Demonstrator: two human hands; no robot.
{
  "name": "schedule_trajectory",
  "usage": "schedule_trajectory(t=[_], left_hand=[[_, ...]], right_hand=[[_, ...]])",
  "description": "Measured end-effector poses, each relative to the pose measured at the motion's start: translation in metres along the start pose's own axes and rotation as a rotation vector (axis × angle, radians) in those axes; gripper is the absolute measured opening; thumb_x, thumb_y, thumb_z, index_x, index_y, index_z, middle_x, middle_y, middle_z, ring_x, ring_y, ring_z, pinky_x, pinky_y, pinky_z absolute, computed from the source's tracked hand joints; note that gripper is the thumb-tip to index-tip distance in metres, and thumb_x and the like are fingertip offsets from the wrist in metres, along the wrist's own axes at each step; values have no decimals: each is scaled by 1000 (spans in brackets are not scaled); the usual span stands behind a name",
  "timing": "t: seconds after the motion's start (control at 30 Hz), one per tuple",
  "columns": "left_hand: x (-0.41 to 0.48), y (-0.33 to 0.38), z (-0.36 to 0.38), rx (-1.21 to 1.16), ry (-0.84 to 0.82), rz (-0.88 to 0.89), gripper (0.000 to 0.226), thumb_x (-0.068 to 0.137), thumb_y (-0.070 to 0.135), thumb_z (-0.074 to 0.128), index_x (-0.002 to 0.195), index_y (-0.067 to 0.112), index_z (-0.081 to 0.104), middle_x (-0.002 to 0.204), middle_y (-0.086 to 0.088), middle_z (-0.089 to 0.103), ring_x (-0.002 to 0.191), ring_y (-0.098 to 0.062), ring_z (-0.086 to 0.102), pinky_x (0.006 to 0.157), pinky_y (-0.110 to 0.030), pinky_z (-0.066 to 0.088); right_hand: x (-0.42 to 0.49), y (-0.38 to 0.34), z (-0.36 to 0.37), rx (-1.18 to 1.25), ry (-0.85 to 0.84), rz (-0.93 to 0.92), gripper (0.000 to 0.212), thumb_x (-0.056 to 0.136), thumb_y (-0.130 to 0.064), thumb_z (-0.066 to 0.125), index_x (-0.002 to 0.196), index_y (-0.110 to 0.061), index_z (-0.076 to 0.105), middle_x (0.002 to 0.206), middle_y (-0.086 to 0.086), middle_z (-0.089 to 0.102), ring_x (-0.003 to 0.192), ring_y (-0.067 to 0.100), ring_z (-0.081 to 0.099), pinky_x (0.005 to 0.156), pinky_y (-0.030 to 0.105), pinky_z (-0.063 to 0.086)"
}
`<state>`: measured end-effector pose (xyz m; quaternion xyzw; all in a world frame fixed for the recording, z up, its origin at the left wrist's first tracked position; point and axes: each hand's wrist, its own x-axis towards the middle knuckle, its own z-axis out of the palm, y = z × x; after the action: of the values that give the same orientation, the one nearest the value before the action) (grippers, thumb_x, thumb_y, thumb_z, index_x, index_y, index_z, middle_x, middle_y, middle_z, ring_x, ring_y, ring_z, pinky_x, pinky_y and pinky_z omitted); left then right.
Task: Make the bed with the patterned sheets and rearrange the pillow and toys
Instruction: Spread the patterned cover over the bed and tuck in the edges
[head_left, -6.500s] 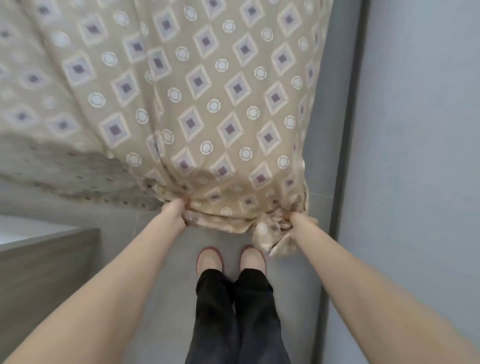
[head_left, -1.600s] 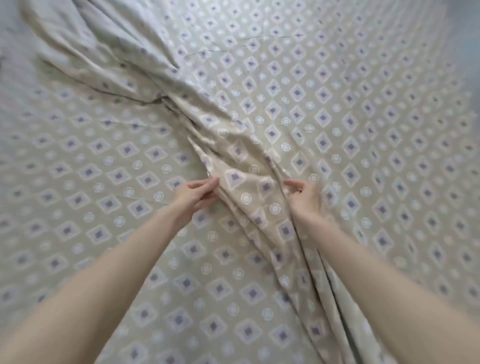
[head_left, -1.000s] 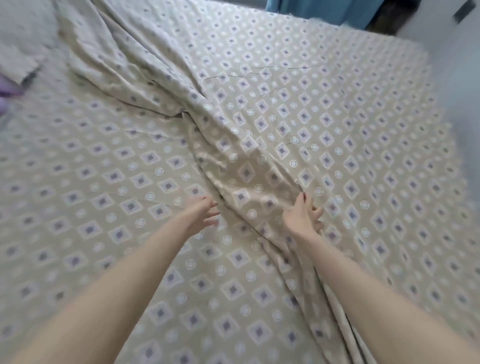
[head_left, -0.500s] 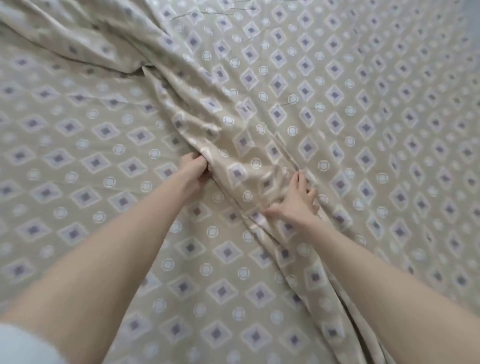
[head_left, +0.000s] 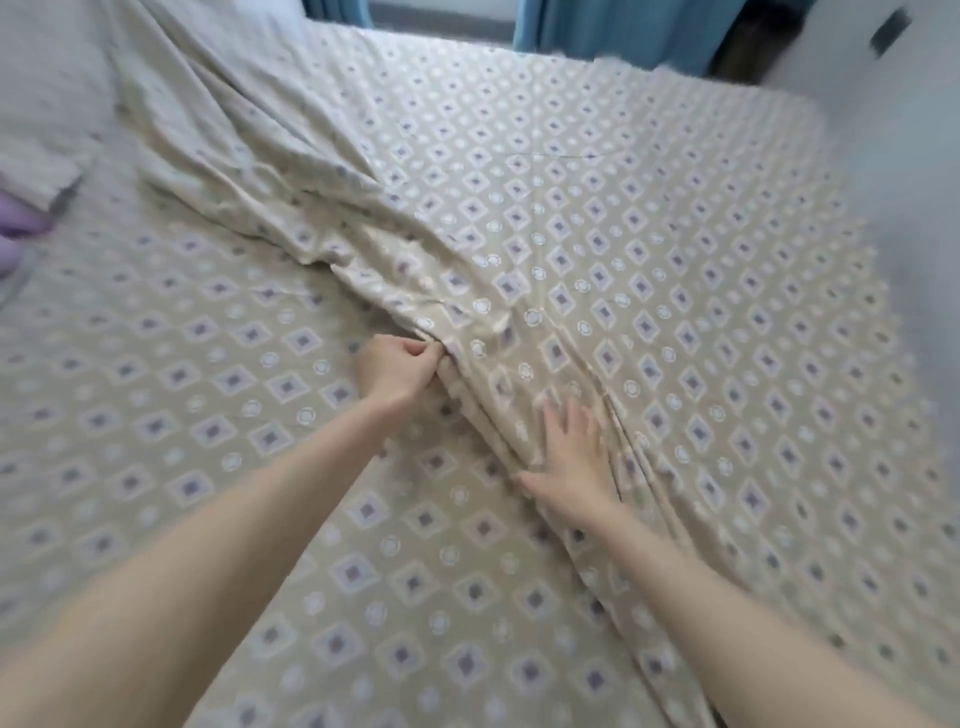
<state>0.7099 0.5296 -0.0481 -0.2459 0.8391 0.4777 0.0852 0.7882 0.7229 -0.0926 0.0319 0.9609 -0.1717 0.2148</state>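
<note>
A beige patterned sheet (head_left: 649, 270) with purple diamonds and white circles covers the bed. A bunched ridge of its folds (head_left: 332, 228) runs diagonally from the far left down to the near right. My left hand (head_left: 397, 371) pinches the edge of this ridge with curled fingers. My right hand (head_left: 569, 454) lies flat on the folds with its fingers spread, just right of and nearer than the left hand. A purple toy (head_left: 18, 223) peeks in at the left edge. A white pillow (head_left: 41, 109) lies at the far left.
Blue curtains (head_left: 608, 26) hang behind the far edge of the bed. A pale wall (head_left: 914, 130) runs along the right side of the bed.
The view has pulled back to show the bed's far edge. My left hand has closed on the fold's edge. My right hand has flattened and spread on the folds.
</note>
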Motion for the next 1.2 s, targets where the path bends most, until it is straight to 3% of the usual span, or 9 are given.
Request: schedule_trajectory(t=[0.17,0.3,0.47,0.63,0.77,0.87,0.93,1.07,1.2], left_hand=[[-26,14,-39,9,-72,-9,29,83,30,66,78,3,74,70,-16,61,67,-19,54,69,-28,44],[-48,10,-74,-3,-91,-29,25,81,29,69,75,6,77,78,-16,73,79,-26,70,87,-39,54],[-84,-2,-126,-121,-119,-92,26,78,18,72,53,26,71,68,-9,73,76,-25,72,85,-38,56],[-116,0,-181,-158,-136,-112,8,79,6,70,78,1,75,57,-7,68,58,-16,67,66,-26,60],[-134,9,-221,-117,-152,-70,11,78,4,67,69,5,73,51,-2,66,49,-7,65,58,-20,57],[-136,18,-249,-103,-122,-39,9,76,6,70,69,3,73,51,-4,67,48,-9,64,50,-19,55],[-137,26,-263,-104,-159,-18,8,76,5,72,69,0,73,51,-5,66,46,-10,64,46,-17,51],[-136,44,-271,-94,-230,33,12,74,8,74,66,-2,73,58,-10,69,53,-14,67,55,-24,57],[-125,60,-272,-61,-265,138,15,74,16,74,67,3,75,66,-13,71,61,-17,66,68,-31,57]], right_hand=[[-16,-55,-23,-54,196,-84,53,83,-41,62,130,-22,45,136,-1,41,128,24,34,108,39,31],[-30,-75,-42,-46,276,-40,16,94,-28,52,100,-24,66,107,-6,63,104,18,53,91,32,39],[-68,-100,-59,55,321,-184,13,95,-22,50,92,-14,60,95,-4,55,80,17,53,65,30,44],[-115,-131,-61,233,140,-237,11,100,-18,38,91,-13,42,72,5,54,60,22,48,55,36,38],[-145,-160,-72,334,65,-251,3,99,-15,37,96,-17,38,72,0,50,57,15,42,54,29,34],[-167,-180,-79,341,-53,-267,25,92,-19,44,117,-17,39,102,-1,54,84,16,52,74,32,45],[-178,-192,-80,256,-84,-281,51,88,-42,49,131,-18,36,125,-1,44,109,17,46,89,32,42],[-176,-220,-74,240,-70,-212,86,71,-60,68,138,-18,33,135,2,38,126,20,39,100,34,38],[-165,-234,-74,380,124,-115,12,89,-24,53,100,-20,56,94,0,59,90,25,58,70,33,45]])
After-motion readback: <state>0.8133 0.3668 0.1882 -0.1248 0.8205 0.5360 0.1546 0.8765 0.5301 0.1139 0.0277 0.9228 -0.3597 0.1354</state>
